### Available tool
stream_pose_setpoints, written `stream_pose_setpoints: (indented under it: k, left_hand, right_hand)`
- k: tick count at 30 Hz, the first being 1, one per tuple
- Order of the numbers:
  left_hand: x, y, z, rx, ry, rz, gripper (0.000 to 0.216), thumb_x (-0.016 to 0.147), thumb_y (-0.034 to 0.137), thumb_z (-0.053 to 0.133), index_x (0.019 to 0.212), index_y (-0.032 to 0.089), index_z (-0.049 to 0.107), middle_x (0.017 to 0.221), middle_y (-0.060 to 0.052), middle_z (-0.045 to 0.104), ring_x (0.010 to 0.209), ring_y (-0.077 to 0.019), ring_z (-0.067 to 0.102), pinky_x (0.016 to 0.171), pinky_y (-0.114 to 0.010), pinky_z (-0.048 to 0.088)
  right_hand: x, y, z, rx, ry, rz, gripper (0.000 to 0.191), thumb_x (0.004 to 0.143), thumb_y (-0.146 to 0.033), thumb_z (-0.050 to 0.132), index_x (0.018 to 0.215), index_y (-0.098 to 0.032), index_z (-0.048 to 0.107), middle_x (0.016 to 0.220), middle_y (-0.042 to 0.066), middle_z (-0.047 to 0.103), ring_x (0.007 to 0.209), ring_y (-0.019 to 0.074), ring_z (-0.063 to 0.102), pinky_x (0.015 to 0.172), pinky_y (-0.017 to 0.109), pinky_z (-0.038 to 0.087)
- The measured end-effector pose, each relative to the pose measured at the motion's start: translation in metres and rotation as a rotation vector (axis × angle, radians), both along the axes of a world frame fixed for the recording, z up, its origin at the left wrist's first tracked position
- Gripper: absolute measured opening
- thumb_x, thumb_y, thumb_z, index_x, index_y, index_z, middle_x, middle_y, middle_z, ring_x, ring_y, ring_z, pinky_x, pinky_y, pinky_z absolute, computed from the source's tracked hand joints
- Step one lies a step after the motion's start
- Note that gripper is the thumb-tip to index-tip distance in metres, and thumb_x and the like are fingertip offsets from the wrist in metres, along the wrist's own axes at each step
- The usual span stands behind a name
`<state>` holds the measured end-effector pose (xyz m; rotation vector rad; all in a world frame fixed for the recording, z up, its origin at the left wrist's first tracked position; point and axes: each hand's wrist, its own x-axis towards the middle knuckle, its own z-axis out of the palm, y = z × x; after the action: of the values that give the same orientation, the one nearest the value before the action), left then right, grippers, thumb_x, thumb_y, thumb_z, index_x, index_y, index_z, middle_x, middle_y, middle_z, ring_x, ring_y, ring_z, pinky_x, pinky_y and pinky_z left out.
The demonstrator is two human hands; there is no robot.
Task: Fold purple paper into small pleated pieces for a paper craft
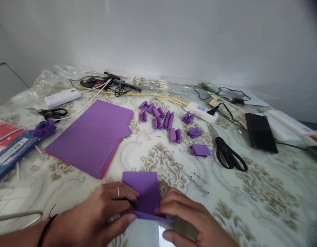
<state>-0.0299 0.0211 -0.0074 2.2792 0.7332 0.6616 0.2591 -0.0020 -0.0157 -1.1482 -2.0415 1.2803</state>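
Observation:
A small purple paper sheet point(144, 190) lies on the table near the front edge, its near edge folded up. My left hand point(101, 214), with a ring on one finger, pinches the paper's left side between thumb and fingers. My right hand point(191, 218) presses its fingertips on the paper's right near edge. Both hands have curled fingers on the paper.
A stack of purple sheets point(92, 135) lies behind on the left, several folded purple pieces point(168, 121) in the middle, black scissors point(229, 154) on the right, another pair point(52, 113) on the left. A phone point(260, 132), power strip point(201, 111), glue gun point(112, 82) and cables crowd the back.

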Motion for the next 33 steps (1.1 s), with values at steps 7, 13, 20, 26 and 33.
stream_pose_setpoints:
  k: [7, 13, 20, 26, 33]
  left_hand:
    - [-0.002, -0.003, 0.004, 0.006, 0.055, 0.043, 0.020, 0.104, 0.017, 0.059, 0.121, 0.022, 0.069, 0.119, -0.007, 0.081, 0.108, -0.0223, 0.079, 0.096, -0.028, 0.064]
    - [-0.012, -0.009, -0.005, -0.012, 0.079, 0.115, 0.056, 0.098, 0.026, 0.073, 0.150, 0.026, 0.051, 0.128, -0.006, 0.079, 0.108, -0.0231, 0.079, 0.094, -0.028, 0.065]
    - [-0.007, -0.007, 0.001, 0.034, 0.048, 0.080, 0.054, 0.106, 0.024, 0.061, 0.157, 0.030, 0.044, 0.129, -0.006, 0.078, 0.104, -0.0219, 0.080, 0.091, -0.028, 0.065]
    - [-0.004, -0.005, -0.002, 0.078, 0.066, -0.035, 0.035, 0.106, 0.012, 0.048, 0.137, 0.025, 0.060, 0.112, -0.008, 0.079, 0.087, -0.0206, 0.077, 0.077, -0.028, 0.062]
    - [-0.005, -0.007, -0.004, 0.110, 0.088, 0.010, 0.029, 0.103, 0.013, 0.053, 0.128, 0.024, 0.062, 0.111, -0.008, 0.080, 0.087, -0.0223, 0.077, 0.076, -0.031, 0.062]
  right_hand:
    - [-0.002, 0.003, 0.005, -0.029, -0.072, -0.035, 0.018, 0.106, -0.028, 0.056, 0.094, -0.023, 0.068, 0.094, 0.005, 0.072, 0.089, 0.0208, 0.070, 0.080, 0.029, 0.055]
    - [0.004, 0.004, 0.008, -0.132, -0.145, -0.049, 0.025, 0.111, -0.032, 0.046, 0.097, -0.025, 0.066, 0.095, 0.003, 0.071, 0.090, 0.0191, 0.069, 0.081, 0.027, 0.052]
    - [0.001, 0.005, 0.001, -0.118, -0.161, -0.070, 0.025, 0.109, -0.033, 0.050, 0.094, -0.024, 0.068, 0.091, 0.003, 0.072, 0.084, 0.0191, 0.070, 0.075, 0.027, 0.053]
    - [0.008, 0.011, 0.016, -0.014, -0.219, -0.145, 0.023, 0.104, -0.037, 0.056, 0.096, -0.026, 0.075, 0.092, 0.005, 0.079, 0.082, 0.0231, 0.076, 0.065, 0.028, 0.059]
    - [0.092, 0.061, 0.020, 0.486, -0.546, -0.645, 0.036, 0.097, -0.055, 0.061, 0.122, -0.032, 0.074, 0.135, 0.010, 0.075, 0.119, 0.0376, 0.073, 0.079, 0.044, 0.064]
